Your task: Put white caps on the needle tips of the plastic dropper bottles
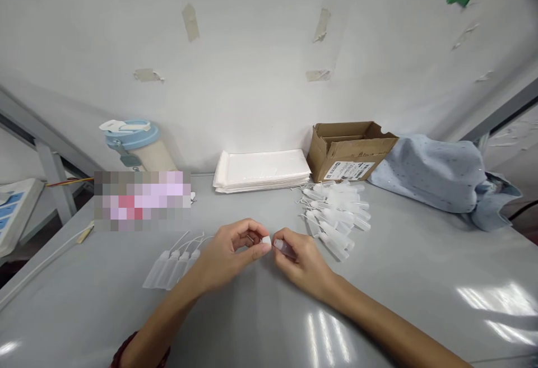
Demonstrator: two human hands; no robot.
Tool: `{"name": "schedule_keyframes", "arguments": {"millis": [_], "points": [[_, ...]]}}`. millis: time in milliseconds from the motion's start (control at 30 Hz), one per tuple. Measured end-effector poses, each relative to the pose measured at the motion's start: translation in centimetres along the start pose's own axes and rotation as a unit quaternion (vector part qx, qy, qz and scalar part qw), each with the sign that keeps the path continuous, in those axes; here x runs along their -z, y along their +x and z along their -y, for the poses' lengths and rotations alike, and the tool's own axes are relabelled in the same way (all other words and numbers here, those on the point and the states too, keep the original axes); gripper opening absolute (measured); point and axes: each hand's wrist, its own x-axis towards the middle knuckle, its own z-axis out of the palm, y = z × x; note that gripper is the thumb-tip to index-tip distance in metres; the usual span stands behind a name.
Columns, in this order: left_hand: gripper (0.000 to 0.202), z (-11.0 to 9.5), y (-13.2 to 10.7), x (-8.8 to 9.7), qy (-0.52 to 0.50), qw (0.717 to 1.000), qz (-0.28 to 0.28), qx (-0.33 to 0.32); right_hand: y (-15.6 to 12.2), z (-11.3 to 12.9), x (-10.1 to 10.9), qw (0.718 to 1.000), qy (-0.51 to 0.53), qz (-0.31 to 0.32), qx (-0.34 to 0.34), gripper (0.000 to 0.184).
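Observation:
Between thumb and fingertips, my left hand (239, 245) pinches a small white cap (266, 241). Close beside it, my right hand (300, 256) has its fingers wrapped round a small translucent squeeze bottle (281, 244), whose neck points left at the cap. Cap and bottle look slightly apart. Just left of my left forearm, several squeeze bottles with thin curved spouts (172, 267) lie side by side in a row. To the right of my hands spreads a loose pile of similar squeeze bottles (336, 217), their spouts pointing mostly left.
Against the wall stand a stack of white padded envelopes (263, 171) and an open cardboard box (351, 149). A tumbler with a blue lid (140, 144) is at the back left, behind a blurred-out patch. Light blue cloth (428, 172) lies at the right. A white cable (46, 267) crosses the left edge.

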Motion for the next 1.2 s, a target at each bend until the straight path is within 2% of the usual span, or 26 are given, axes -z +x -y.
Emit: {"name": "schedule_keyframes", "arguments": {"millis": [200,333,500,600,700,833,933,1000,1100,1200], "points": [[0.014,0.1,0.1,-0.5,0.067,0.998,-0.009,-0.017,-0.3,0.1,-0.3,0.999,-0.044,-0.017,0.022,0.005],[0.016,0.1,0.1,-0.8,0.025,1.0,0.006,-0.008,-0.4,0.1,-0.3,0.996,-0.075,-0.029,0.034,0.004],[0.019,0.0,0.0,-1.0,-0.04,0.999,0.014,0.03,-0.4,0.0,-0.4,0.992,-0.112,-0.01,0.061,0.008],[0.016,0.3,0.2,-1.2,-0.053,0.998,0.008,0.038,-0.3,0.1,-0.4,0.991,-0.126,0.004,0.053,0.008],[0.011,0.7,0.4,-1.4,-0.026,1.0,-0.005,0.002,-0.1,0.4,-0.2,0.992,-0.121,0.016,0.021,0.008],[0.011,0.9,0.3,-1.5,0.06,0.994,-0.031,-0.084,0.2,0.9,0.2,0.994,-0.09,0.04,-0.039,0.02],[0.012,0.8,0.4,-1.4,0.087,0.989,-0.038,-0.112,0.2,1.0,0.3,0.994,-0.076,0.053,-0.061,0.022],[0.011,0.7,0.5,-1.3,0.062,0.992,-0.024,-0.105,0.2,1.0,0.3,0.994,-0.075,0.053,-0.064,0.023],[0.013,0.7,0.6,-1.2,0.002,0.999,0.007,-0.051,0.1,0.9,0.1,0.994,-0.083,0.043,-0.058,0.024],[0.02,0.7,0.6,-1.4,0.015,1.0,-0.006,0.01,-0.1,0.9,-0.2,0.994,-0.093,0.032,-0.048,0.024]]}}
